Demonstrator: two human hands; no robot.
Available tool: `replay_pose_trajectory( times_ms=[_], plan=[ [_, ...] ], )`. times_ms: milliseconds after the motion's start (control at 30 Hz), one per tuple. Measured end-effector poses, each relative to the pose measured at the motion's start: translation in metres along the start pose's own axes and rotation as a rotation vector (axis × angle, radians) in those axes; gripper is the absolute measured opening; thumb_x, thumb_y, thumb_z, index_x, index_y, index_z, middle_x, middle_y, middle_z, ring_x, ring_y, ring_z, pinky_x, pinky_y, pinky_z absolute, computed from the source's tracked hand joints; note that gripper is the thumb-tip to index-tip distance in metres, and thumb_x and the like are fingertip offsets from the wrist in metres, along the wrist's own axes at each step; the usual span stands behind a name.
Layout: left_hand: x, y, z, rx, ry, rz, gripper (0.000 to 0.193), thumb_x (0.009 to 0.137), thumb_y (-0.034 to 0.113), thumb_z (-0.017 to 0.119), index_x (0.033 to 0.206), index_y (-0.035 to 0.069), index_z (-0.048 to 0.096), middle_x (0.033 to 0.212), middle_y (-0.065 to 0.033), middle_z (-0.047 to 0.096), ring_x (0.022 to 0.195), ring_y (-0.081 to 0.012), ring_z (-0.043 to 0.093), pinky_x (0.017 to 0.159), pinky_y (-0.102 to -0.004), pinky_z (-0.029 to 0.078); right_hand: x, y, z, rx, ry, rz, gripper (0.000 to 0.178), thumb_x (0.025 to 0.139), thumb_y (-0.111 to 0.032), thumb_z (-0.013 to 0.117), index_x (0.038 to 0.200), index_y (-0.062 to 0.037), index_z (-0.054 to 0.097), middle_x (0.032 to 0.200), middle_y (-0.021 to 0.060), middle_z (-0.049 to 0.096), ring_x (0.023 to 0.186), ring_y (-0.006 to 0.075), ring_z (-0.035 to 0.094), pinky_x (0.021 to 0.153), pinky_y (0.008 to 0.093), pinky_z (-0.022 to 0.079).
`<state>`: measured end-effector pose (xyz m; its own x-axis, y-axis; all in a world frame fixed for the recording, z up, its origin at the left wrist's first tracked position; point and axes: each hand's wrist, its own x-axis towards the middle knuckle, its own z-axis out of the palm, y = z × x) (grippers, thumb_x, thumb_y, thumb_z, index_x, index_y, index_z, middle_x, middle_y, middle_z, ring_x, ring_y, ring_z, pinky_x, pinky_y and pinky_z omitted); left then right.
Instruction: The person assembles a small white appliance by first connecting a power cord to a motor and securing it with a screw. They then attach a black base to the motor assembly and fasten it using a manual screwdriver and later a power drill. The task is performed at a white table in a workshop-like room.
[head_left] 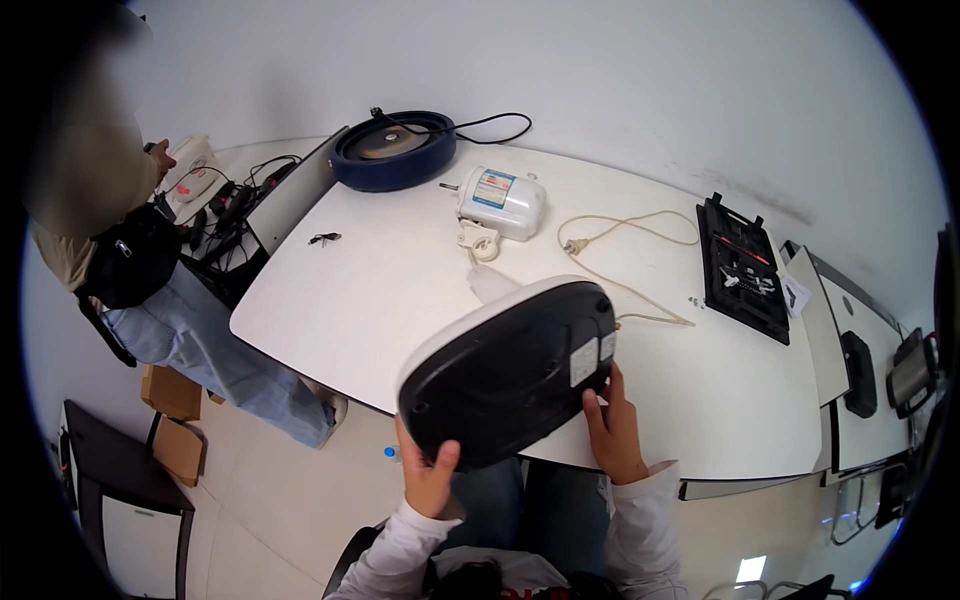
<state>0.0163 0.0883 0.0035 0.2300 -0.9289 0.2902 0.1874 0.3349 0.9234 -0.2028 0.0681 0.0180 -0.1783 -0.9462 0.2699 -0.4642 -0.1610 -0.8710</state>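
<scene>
Holding, two-handed: one fan base [510, 370], white shell, black underside with pale labels turned toward the wearer, tilted up over the near edge of the white counter [320, 300]. Left hand [428, 482]: grip closed on the lower left rim, thumb on the underside. Right hand [617, 432]: grip closed on the right-hand rim. Behind the base: one white motor housing [522, 210], blue-and-white label, lying on its side, with a white pivot joint [484, 243] before it. Right of it: one cream plug [575, 246] on a looped cord. Far right: one open black tool case [718, 290]. Far left: one round dark-blue appliance [375, 180], black cord on top; nearer, one short black cable [324, 239].
</scene>
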Motion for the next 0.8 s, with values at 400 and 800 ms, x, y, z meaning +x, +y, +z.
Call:
replay_pose_trajectory(
  times_ms=[400, 800],
  plan=[
    [0.045, -0.011, 0.016, 0.045, -0.151, 0.024, 0.063, 0.080, 0.027, 0.065, 0.127, 0.000, 0.032, 0.118, -0.0099, 0.045, 0.110, -0.0189, 0.043, 0.096, -0.0303, 0.032, -0.096, -0.017, -0.060, -0.124, -0.172, 0.189, 0.034, 0.082, 0.006, 0.039, 0.113, -0.0016, 0.051, 0.082, 0.0118, 0.058, 0.074, 0.0187, 0.054, 0.069, 0.0278, 0.042],
    [0.036, -0.021, 0.005, -0.012, -0.332, -0.013, 0.088, 0.076, 0.031, 0.067, 0.138, 0.003, 0.011, 0.131, -0.0129, 0.032, 0.120, -0.0213, 0.035, 0.101, -0.0329, 0.028, -0.099, -0.044, -0.049, -0.142, -0.251, 0.023, 0.022, 0.079, 0.004, 0.054, 0.097, -0.0052, 0.061, 0.082, 0.0099, 0.062, 0.077, 0.0256, 0.062, 0.064, 0.0304, 0.049]
  ],
)
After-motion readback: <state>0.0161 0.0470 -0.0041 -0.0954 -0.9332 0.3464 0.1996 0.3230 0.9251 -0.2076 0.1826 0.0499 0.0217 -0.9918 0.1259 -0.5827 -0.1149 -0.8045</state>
